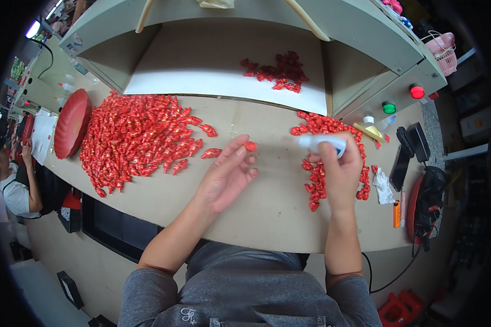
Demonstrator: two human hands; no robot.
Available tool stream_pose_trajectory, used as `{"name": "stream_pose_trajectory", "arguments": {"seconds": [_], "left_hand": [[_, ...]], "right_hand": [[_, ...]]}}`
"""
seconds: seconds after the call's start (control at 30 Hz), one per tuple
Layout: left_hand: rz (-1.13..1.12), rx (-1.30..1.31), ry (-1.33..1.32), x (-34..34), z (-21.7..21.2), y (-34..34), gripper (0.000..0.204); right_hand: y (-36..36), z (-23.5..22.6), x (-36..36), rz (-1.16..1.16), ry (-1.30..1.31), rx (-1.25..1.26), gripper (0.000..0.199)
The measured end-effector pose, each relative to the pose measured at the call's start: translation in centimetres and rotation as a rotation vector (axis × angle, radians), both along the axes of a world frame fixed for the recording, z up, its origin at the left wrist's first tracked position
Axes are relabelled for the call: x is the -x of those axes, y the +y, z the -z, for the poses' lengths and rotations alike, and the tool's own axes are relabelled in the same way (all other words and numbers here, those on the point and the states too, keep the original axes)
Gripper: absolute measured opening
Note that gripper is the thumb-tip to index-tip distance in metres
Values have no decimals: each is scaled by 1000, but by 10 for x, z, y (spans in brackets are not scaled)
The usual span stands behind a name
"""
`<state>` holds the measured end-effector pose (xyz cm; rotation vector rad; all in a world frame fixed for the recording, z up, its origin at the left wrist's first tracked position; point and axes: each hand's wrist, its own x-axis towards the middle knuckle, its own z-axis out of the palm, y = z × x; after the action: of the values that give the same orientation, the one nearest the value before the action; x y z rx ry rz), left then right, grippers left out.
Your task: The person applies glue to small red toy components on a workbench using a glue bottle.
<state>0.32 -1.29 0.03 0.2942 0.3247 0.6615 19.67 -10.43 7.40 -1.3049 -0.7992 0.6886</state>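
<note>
Between the thumb and forefinger of my left hand (pixel 228 173) is a small red figurine (pixel 249 146), mostly hidden by the fingers. My right hand (pixel 340 171) grips a white squeeze bottle (pixel 320 144), its narrow tip pointing left toward the figurine with a gap between. A broad heap of red figurines with gold marks (pixel 133 141) spreads over the table left of my left hand. Two single pieces lie close to that hand's fingers. Another group of red pieces (pixel 316 182) lies under and around my right hand.
A grey cabinet (pixel 360 82) with a white-lined bay stands at the back; more red pieces (pixel 281 71) lie inside. Red and green buttons are on its right. A red dish (pixel 72 124) sits far left. Crumpled tissue (pixel 383 186), an orange lighter (pixel 397 213) and a phone (pixel 400 166) lie right. Another person sits far left.
</note>
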Motion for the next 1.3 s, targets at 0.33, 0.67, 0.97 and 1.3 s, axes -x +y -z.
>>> {"name": "stream_pose_trajectory", "arguments": {"seconds": [0.33,0.67,0.97,1.3], "left_hand": [[-41,8,-6,6,-3,6,28],[72,-32,1,3,-1,-4,28],[71,-17,-59,5,-2,-4,28],[39,-164,182,-1,-7,-8,23]], "right_hand": [[-11,2,-20,-223,-803,487,20],[19,11,1,-282,57,398,19],[22,18,32,-382,155,276,19],[16,3,22,-296,240,197,15]]}}
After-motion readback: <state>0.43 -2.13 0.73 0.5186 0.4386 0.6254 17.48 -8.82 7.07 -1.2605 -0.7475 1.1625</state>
